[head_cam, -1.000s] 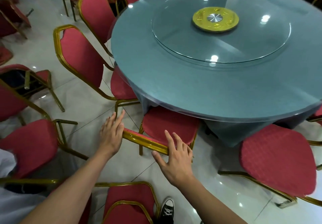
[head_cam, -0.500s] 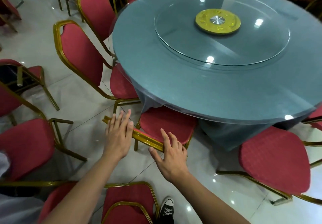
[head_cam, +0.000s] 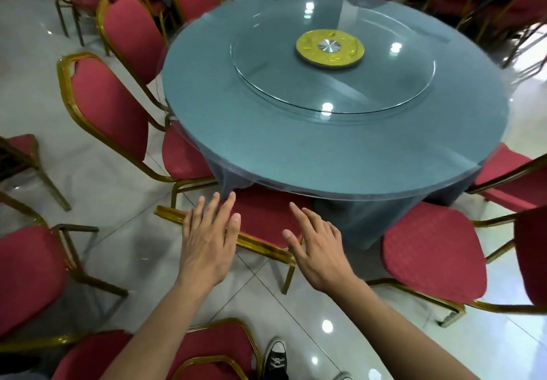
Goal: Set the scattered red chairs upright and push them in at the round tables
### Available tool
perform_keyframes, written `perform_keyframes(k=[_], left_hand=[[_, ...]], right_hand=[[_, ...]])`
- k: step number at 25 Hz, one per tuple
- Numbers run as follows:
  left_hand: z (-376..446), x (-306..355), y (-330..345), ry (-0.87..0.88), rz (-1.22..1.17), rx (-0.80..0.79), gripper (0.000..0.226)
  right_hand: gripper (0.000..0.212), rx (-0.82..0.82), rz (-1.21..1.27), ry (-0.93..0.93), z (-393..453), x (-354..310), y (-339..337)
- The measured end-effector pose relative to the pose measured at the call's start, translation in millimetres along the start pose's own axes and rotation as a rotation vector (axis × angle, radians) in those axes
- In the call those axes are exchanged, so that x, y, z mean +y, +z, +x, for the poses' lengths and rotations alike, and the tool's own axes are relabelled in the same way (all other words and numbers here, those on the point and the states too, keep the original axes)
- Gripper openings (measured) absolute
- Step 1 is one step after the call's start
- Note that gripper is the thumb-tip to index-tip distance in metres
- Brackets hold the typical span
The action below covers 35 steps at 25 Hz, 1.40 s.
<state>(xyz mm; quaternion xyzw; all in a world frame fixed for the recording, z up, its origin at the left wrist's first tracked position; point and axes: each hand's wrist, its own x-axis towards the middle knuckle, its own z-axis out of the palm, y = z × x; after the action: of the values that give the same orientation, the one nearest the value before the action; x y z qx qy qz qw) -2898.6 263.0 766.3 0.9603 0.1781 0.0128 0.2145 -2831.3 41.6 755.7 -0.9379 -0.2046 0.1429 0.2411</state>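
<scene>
I am resting both open hands, left [head_cam: 207,240] and right [head_cam: 318,249], flat on the chair [head_cam: 266,217] back rail, gripping nothing; the table [head_cam: 296,148] is lying straight ahead.

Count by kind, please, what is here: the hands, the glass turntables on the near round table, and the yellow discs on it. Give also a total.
Hands: 2, the left hand and the right hand
Glass turntables: 1
Yellow discs: 1
Total: 4
</scene>
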Motion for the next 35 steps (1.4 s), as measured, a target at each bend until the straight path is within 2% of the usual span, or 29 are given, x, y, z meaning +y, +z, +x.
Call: perform_keyframes(k=[9, 15, 22, 25, 31, 35], left_hand=[[-20, 90, 21, 0.169, -0.023, -0.07, 0.077], [-40, 163, 40, 0.282, -0.038, -0.096, 0.076], [-86, 291, 82, 0.443, -0.061, -0.097, 0.08], [-107, 337, 109, 0.49, -0.058, -0.087, 0.085], [-148, 437, 152, 0.557, -0.072, -0.133, 0.075], [-164, 480, 174, 0.595, -0.056, -0.187, 0.074]], right_hand=[[0.075, 0.265, -0.048, 0.134, -61, 68, -76], [0.072, 0.318, -0.031, 0.239, -114, 129, -113], [0.07, 0.43, -0.007, 0.345, -195, 225, -175], [0.076, 0.466, 0.009, 0.364, -232, 266, -193], [0.07, 0.547, 0.022, 0.437, -301, 353, -232], [0.069, 0.575, 0.03, 0.494, -333, 391, -249]])
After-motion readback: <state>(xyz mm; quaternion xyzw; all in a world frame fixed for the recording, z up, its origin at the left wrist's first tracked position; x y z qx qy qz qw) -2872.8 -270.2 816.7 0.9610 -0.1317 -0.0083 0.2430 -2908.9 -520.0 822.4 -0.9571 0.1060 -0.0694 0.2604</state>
